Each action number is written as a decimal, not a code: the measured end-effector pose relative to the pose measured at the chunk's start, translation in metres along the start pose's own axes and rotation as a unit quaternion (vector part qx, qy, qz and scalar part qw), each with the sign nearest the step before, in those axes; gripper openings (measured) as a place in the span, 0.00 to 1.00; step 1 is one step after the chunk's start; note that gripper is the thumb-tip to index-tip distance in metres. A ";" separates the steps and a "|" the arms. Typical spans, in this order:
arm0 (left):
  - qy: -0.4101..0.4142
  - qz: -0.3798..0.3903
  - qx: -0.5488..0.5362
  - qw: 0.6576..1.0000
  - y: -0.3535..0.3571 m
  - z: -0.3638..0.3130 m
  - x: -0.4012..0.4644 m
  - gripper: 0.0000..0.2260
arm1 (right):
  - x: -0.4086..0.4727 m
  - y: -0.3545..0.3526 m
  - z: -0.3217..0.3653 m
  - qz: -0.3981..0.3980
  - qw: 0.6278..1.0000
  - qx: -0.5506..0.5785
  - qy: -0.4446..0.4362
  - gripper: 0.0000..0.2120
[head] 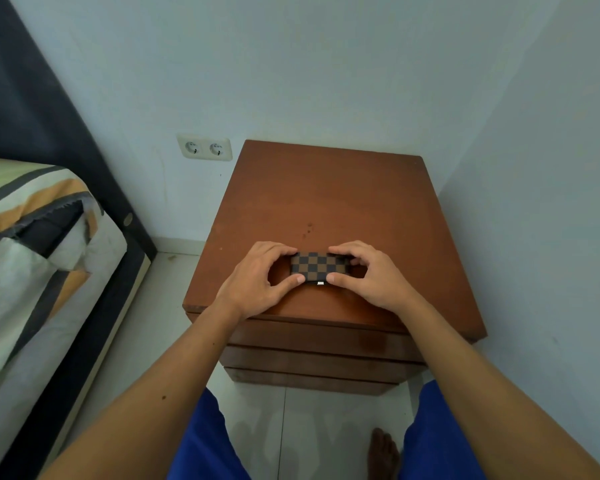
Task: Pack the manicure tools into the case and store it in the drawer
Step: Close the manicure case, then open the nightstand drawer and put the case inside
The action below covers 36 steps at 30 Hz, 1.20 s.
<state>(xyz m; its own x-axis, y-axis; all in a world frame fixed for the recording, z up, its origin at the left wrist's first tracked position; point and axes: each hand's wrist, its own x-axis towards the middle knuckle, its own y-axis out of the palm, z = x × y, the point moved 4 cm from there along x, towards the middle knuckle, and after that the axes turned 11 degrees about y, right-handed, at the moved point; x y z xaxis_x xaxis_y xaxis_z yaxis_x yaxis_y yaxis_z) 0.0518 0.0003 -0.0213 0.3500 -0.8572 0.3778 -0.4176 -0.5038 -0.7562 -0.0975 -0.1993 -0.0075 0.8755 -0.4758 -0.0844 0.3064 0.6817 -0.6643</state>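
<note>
Closed brown-and-black checkered case [318, 263] between hands [257, 278]

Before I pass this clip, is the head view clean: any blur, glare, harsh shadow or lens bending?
Head view: soft, even light, no glare; the checkered case and both hands, left and right, are sharp, with faint shadow under them on the nightstand; wide-angle bending slants the walls and bed frame at the edges.

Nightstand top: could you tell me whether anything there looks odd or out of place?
Nothing stands out. The closed case lies flat on the nightstand, held by the left hand and right hand. Drawers look shut.
</note>
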 end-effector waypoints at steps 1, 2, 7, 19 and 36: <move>0.003 -0.001 0.001 1.000 0.000 0.000 0.000 0.24 | 0.000 0.001 0.001 -0.002 1.000 -0.002 -0.002 0.26; 0.004 -0.002 0.002 1.000 0.000 0.000 0.000 0.24 | 0.000 0.001 0.001 -0.003 1.000 -0.006 -0.006 0.26; 0.002 -0.001 0.002 1.000 0.002 0.003 0.001 0.24 | -0.002 0.004 0.002 -0.012 1.000 -0.025 -0.015 0.26; -0.044 -0.028 0.082 0.995 -0.041 -0.010 -0.047 0.33 | -0.072 -0.038 -0.025 -0.125 0.989 -0.064 0.045 0.41; -0.307 -0.178 -0.257 0.899 -0.019 0.019 -0.151 0.28 | -0.178 -0.018 -0.135 -0.223 0.896 0.257 0.285 0.50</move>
<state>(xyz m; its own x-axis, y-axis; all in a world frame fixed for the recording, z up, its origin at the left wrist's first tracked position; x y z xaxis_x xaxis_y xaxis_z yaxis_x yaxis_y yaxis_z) 0.0226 0.1411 -0.0741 0.8693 -0.4905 0.0615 -0.4644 -0.8529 -0.2385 -0.3094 -0.2013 -0.0805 0.3346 -0.8718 -0.3579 0.8388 0.4486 -0.3085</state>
